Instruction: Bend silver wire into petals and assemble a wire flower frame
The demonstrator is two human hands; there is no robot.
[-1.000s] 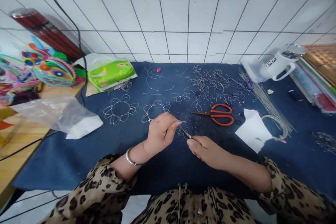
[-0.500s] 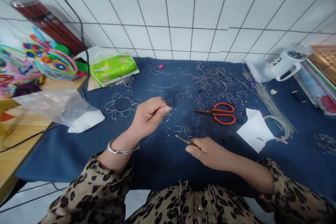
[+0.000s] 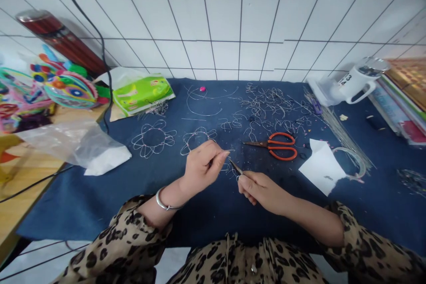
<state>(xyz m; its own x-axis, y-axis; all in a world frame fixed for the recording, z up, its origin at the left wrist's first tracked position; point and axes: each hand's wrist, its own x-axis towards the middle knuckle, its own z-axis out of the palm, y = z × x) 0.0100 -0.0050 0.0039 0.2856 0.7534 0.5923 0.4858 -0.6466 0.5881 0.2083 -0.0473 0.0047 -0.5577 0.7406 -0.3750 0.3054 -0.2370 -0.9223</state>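
My left hand (image 3: 204, 166) pinches a short bent wire (image 3: 230, 150) between thumb and forefinger, its free end pointing right. In my right hand (image 3: 259, 190) is a pair of needle-nose pliers (image 3: 236, 167), whose handles are mostly covered by the fingers. The pliers' tip is close to the wire; whether they touch I cannot tell. Two flower-shaped wire frames, a left one (image 3: 153, 142) and another (image 3: 199, 133) partly behind my left hand, lie flat on the blue cloth (image 3: 133, 204). Small bent wire pieces (image 3: 228, 168) lie between my hands.
Orange-handled scissors (image 3: 282, 146) lie right of centre, below a heap of bent wires (image 3: 271, 102). White paper (image 3: 321, 166), a wire coil (image 3: 362, 166), straight wires (image 3: 349, 137) and a mug (image 3: 362, 82) are at right. A green packet (image 3: 143, 93) and plastic bag (image 3: 76, 142) are at left.
My left hand has moved right and nearer to me, uncovering the second wire flower. The pliers in my right hand have turned more upright, and their tip is now near the wire.
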